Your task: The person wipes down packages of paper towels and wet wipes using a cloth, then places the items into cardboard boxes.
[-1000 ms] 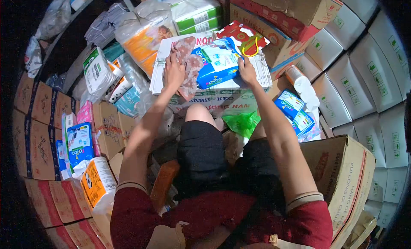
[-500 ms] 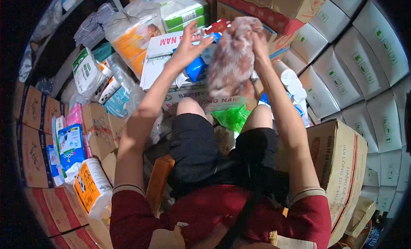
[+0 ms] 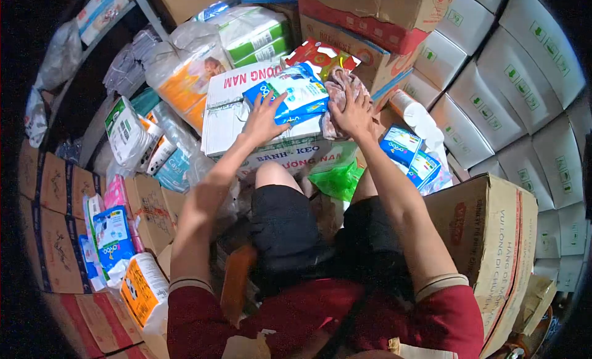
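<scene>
A blue and white plastic pack (image 3: 302, 90) lies on a white carton (image 3: 225, 121) in front of my knees. On the pack's left lower part rests my left hand (image 3: 265, 119), its fingers spread. A reddish-brown and white patterned cloth (image 3: 336, 94) is bunched at the carton's right side, beside the pack. My right hand (image 3: 353, 112) lies on top of the cloth with fingers apart. Behind the pack and cloth is a red printed sheet (image 3: 314, 53).
A green plastic bag (image 3: 339, 180) sits below the carton, between my knees. Blue packs (image 3: 401, 146) and a white roll pack (image 3: 419, 115) are at the right. An open brown box (image 3: 493, 235) stands near my right arm. Stacked white cartons (image 3: 487, 115) line the right side.
The cloth has moved from the left of the pack, through the air, to its right side. My left hand has come down onto the pack, and my right hand has lowered with the cloth.
</scene>
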Demonstrator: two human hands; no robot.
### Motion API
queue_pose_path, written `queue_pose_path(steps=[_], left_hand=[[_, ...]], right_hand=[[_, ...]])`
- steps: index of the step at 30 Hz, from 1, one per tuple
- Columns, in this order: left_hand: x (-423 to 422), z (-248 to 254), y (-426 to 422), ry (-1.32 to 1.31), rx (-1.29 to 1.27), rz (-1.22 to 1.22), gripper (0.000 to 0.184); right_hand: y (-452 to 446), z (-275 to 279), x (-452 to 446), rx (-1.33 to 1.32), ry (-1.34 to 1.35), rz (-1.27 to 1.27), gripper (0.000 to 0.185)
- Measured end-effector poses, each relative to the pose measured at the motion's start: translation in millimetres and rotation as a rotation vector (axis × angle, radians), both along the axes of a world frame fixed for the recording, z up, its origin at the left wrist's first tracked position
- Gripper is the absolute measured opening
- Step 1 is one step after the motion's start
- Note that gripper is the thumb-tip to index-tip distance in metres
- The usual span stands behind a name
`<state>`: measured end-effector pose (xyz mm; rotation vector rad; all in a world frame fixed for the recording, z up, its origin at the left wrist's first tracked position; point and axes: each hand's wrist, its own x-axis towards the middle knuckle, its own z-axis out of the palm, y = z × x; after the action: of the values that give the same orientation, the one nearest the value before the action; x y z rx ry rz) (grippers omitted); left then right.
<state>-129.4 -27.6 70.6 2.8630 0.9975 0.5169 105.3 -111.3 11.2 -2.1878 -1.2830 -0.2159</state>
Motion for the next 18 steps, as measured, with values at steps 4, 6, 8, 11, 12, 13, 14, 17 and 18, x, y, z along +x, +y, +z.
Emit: queue_pose_path(steps=[4,6,8,11,12,13,14,17,18], left_hand=[[9,42,16,-0.308,-0.143,-0.063,0.058],[7,72,29,-0.356,-0.257,0.017,0.058],[3,109,39,-0.478,-0.677,0.146,0.055],[-7,101,88,-0.601,-1.201,0.152,0.049],[-8,99,91,-0.625,-1.316,0.173,0.049],[-7,101,85,-0.574,-1.275,0.303,0.052],[-8,87,90,-0.647,-1.269,0.383,0.054],[-19,6,137,-0.927,-1.364,0.605,0.058],[-12,21,95,-1.105,-1.339,0.523,0.052]], right_hand=[[8,-9,0,0.168,-0.021,-0.09,0.066],[8,-11,0,0.189,-0.05,-0.106,0.062],[4,-6,-3,0.138,-0.113,-0.111,0.059],[7,-10,-4,0.152,-0.085,-0.145,0.054],[8,-11,-4,0.179,-0.088,-0.14,0.053],[9,-14,-3,0.203,-0.093,-0.134,0.051],[9,-15,-2,0.228,-0.099,-0.128,0.05],[7,-11,-3,0.201,-0.057,-0.137,0.048],[7,-10,-4,0.21,-0.052,-0.129,0.048]])
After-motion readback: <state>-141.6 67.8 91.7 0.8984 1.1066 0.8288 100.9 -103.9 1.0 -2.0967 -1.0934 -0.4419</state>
